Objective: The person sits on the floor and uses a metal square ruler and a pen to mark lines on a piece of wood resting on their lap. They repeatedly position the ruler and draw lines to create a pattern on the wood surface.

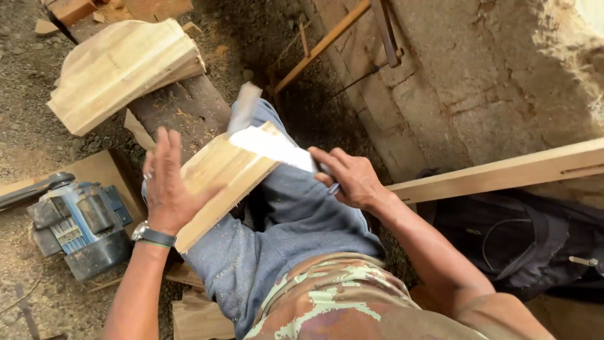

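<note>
Across the person's lap, one moulded wood block (220, 179) rests on the thigh, its far end white with filler; the left hand (167, 186) lies flat and open against its near edge, and the right hand (349, 176) is clamped on a small tool (332, 187) at that white end. Close by on the gravel ground (25, 119) lie one stack of similar wood pieces (119, 69) and one blue electric motor (82, 226), while a masonry wall (478, 82) and one long timber (503, 173) close off the right.

Soft daylight, overexposed top right, slight motion blur.

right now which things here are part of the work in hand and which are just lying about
In hand:
wood block, steadied on the knee by the left hand
white sheet, pressed by the right hand

Lying about:
stacked boards
blue motor
long plank
black bag
</note>
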